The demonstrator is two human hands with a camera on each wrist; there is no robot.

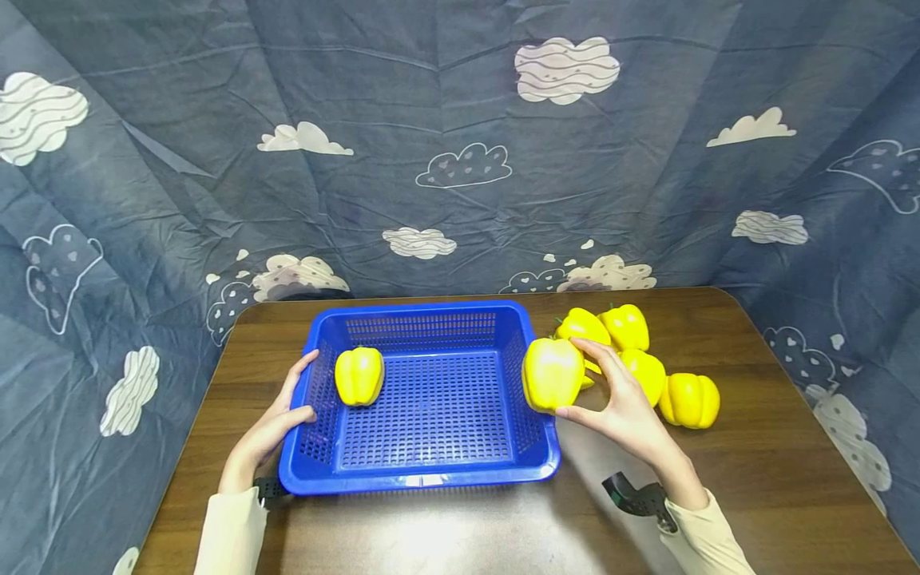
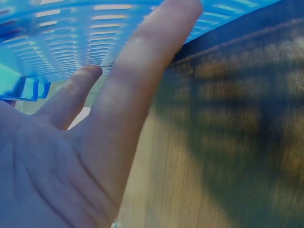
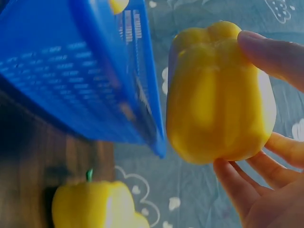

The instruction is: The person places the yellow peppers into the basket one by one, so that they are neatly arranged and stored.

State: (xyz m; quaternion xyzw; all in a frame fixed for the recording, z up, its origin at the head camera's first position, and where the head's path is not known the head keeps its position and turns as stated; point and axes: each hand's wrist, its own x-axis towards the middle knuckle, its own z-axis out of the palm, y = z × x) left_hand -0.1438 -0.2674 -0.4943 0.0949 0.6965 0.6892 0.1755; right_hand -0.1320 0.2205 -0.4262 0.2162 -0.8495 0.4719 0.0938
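A yellow bell pepper [image 1: 553,374] is held by my right hand [image 1: 628,411], thumb on one side and fingers on the other. In the head view this pepper overlaps the right rim of a blue plastic basket [image 1: 424,481]; the right wrist view shows it apart from the basket wall. My left hand [image 1: 269,435] rests against the basket's left side, its thumb and a finger extended over the rim. Inside the basket, toward its left, lies another yellow bell pepper [image 1: 358,376]. The left wrist view shows extended fingers [image 2: 126,88] by the slotted outer wall.
Several more yellow bell peppers [image 1: 690,401] lie in a group on the wooden table [image 1: 762,463], right of the basket. Behind the table hangs a dark blue cloth [image 1: 374,96] with cloud prints. Each wrist wears a black camera mount [image 1: 638,497].
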